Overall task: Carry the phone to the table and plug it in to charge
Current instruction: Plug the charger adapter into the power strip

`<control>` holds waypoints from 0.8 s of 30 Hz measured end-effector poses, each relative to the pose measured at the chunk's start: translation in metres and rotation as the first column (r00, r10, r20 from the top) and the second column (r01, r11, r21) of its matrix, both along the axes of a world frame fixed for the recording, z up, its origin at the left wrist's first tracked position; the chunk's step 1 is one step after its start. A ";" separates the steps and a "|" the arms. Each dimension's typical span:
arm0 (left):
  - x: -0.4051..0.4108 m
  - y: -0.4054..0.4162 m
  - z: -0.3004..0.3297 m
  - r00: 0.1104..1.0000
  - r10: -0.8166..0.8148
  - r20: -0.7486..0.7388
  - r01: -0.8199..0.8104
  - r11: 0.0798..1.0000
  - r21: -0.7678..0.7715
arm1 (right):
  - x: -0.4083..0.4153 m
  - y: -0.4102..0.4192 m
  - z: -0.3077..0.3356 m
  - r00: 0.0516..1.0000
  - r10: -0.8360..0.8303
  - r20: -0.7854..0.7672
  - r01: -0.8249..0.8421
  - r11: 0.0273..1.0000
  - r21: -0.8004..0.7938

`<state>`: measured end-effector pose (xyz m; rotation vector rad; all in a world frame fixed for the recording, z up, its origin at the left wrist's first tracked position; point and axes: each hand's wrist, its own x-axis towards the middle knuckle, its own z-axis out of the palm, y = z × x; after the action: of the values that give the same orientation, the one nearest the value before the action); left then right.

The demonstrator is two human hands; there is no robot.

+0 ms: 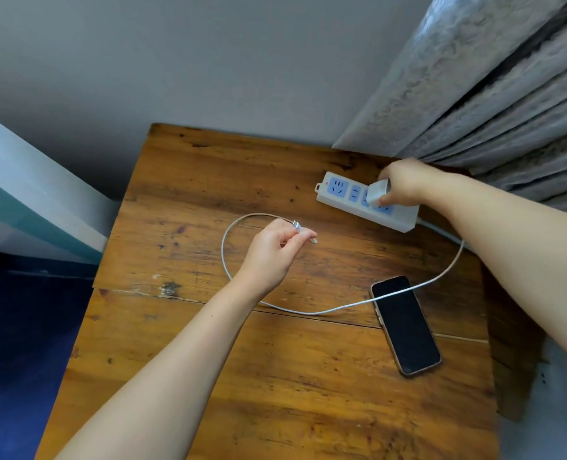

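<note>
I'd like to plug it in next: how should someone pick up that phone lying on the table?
Probably grip the phone by its two long edges, coming from above at its near end. It lies flat, screen up, and the cable crosses its far end.

From where I stand, nothing here can be read. The phone lies with a dark, blank screen, and the white power strip shows only blue socket faces and a small red light, no lettering.
</note>
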<state>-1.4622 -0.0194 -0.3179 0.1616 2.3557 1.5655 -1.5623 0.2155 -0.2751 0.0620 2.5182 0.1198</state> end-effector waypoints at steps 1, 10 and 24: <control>0.000 0.001 -0.001 1.000 0.001 -0.009 -0.002 1.000 -0.012 | -0.002 -0.005 0.003 1.000 0.023 0.021 -0.024 0.999 0.034; 0.003 0.009 0.001 0.990 0.069 0.121 -0.094 0.973 0.209 | -0.012 -0.048 0.006 0.968 0.187 0.168 -0.223 0.947 0.230; 0.009 -0.001 0.017 0.971 0.143 0.192 -0.207 0.906 0.369 | 0.026 -0.043 -0.007 0.935 0.268 -0.230 -0.227 0.955 0.191</control>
<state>-1.4529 -0.0208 -0.3009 -0.0932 1.9607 2.0386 -1.5359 0.1722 -0.2821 -0.1893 2.7585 0.4460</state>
